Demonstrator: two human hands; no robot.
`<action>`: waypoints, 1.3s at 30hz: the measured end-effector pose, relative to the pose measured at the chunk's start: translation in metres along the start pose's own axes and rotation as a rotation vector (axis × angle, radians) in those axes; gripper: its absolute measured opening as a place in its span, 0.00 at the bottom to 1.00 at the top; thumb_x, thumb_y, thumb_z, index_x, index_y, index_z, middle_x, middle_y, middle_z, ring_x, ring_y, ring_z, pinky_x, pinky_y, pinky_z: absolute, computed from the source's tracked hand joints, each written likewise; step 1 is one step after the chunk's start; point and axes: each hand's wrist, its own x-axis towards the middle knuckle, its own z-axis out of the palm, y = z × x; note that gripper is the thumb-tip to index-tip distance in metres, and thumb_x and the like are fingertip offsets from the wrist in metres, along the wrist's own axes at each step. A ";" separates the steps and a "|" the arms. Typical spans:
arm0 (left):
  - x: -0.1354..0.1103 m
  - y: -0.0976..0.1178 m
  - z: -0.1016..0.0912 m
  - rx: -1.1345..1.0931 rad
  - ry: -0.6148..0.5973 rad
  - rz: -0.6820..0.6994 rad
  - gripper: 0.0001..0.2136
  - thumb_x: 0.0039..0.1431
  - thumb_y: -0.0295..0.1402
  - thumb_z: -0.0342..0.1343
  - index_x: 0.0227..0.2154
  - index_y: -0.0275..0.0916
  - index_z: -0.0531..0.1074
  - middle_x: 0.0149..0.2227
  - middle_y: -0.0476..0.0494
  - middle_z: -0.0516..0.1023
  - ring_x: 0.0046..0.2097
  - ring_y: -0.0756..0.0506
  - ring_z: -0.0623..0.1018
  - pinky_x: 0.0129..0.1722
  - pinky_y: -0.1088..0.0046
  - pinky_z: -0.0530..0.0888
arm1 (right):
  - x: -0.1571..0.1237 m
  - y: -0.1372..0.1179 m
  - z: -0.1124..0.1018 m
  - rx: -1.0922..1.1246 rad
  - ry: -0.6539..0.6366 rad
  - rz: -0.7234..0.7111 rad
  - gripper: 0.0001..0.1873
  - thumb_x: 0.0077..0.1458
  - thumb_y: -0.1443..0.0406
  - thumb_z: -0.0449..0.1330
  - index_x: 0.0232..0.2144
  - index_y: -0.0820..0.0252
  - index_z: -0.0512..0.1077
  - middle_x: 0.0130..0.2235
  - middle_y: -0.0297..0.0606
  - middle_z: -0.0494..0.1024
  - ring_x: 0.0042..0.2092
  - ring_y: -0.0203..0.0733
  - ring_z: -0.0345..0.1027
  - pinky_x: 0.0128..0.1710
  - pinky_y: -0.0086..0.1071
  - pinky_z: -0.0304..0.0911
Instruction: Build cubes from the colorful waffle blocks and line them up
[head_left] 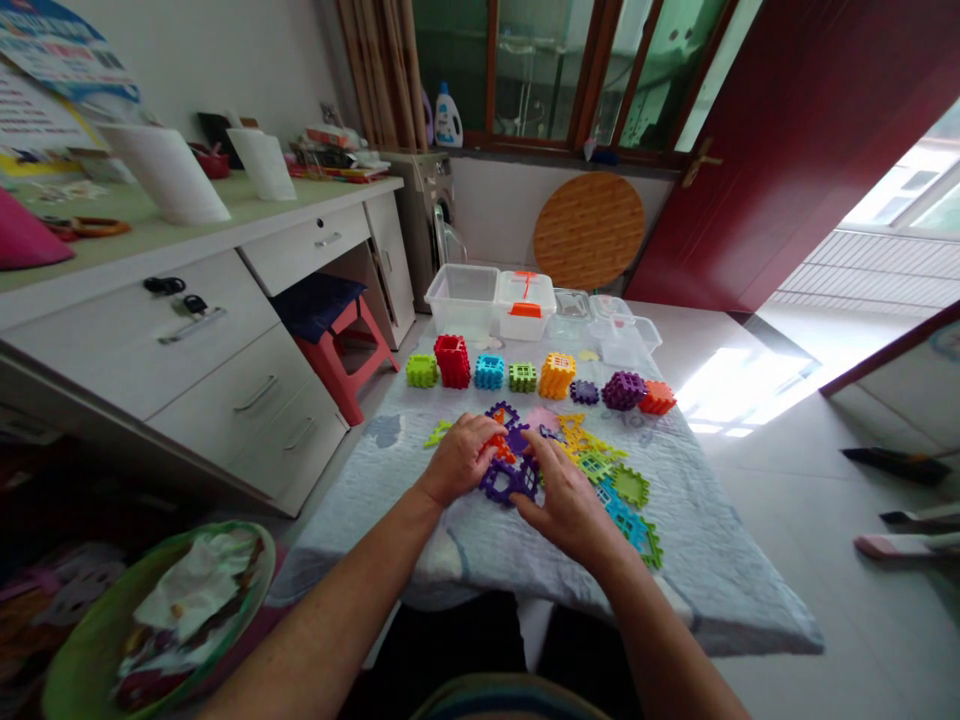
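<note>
Left hand (457, 460) half-curled at the left edge of the purple lattice block panels (504, 482), right hand (566, 505) half-curled against their right side, fingertips touching; any firm grip impossible to tell. Panels low on the quilted cloth (420, 555), between the hands, spread crosswise.

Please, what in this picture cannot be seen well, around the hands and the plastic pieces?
Head view: purple plastic pieces, partly hidden under the left hand and right hand.
Head view: clear plastic box, contents too small to tell.
Head view: pink-tipped floor objects, cut off by the right edge.
</note>
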 end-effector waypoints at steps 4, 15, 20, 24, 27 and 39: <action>0.003 0.001 0.002 -0.154 0.030 -0.047 0.10 0.55 0.22 0.53 0.38 0.40 0.73 0.37 0.45 0.75 0.42 0.45 0.74 0.44 0.67 0.72 | -0.001 0.001 0.001 -0.010 0.005 0.007 0.37 0.49 0.67 0.62 0.60 0.55 0.56 0.52 0.45 0.71 0.54 0.50 0.65 0.56 0.48 0.61; 0.007 -0.003 -0.004 -0.301 0.273 -0.252 0.13 0.58 0.25 0.50 0.45 0.39 0.70 0.46 0.43 0.72 0.39 0.50 0.75 0.38 0.74 0.75 | 0.015 -0.021 0.026 -0.241 -0.102 0.056 0.32 0.49 0.64 0.63 0.56 0.62 0.62 0.48 0.48 0.72 0.50 0.53 0.63 0.52 0.46 0.60; 0.005 -0.013 -0.013 -0.107 0.476 -0.324 0.10 0.57 0.25 0.49 0.40 0.39 0.70 0.41 0.45 0.73 0.38 0.49 0.74 0.40 0.72 0.73 | 0.014 -0.019 0.032 -0.269 -0.115 0.070 0.33 0.49 0.64 0.62 0.58 0.60 0.61 0.50 0.47 0.71 0.50 0.53 0.61 0.51 0.46 0.59; 0.004 -0.015 -0.017 -0.070 0.515 -0.358 0.09 0.56 0.25 0.49 0.38 0.39 0.71 0.40 0.45 0.73 0.37 0.48 0.74 0.39 0.71 0.73 | 0.011 -0.013 0.026 -0.211 -0.097 0.061 0.32 0.49 0.66 0.61 0.57 0.60 0.61 0.49 0.46 0.71 0.51 0.51 0.61 0.52 0.43 0.58; 0.004 -0.015 -0.016 -0.071 0.494 -0.365 0.09 0.55 0.24 0.49 0.37 0.38 0.71 0.39 0.45 0.73 0.37 0.48 0.74 0.38 0.71 0.73 | 0.011 -0.009 0.020 -0.195 -0.099 0.068 0.32 0.48 0.66 0.61 0.57 0.62 0.62 0.48 0.46 0.71 0.51 0.51 0.61 0.51 0.43 0.58; 0.004 -0.024 -0.012 -0.044 0.480 -0.402 0.09 0.54 0.24 0.49 0.36 0.38 0.72 0.36 0.46 0.74 0.37 0.47 0.74 0.42 0.69 0.72 | 0.013 -0.011 0.030 -0.274 -0.151 0.033 0.32 0.47 0.66 0.61 0.57 0.62 0.64 0.50 0.47 0.70 0.51 0.53 0.59 0.53 0.45 0.57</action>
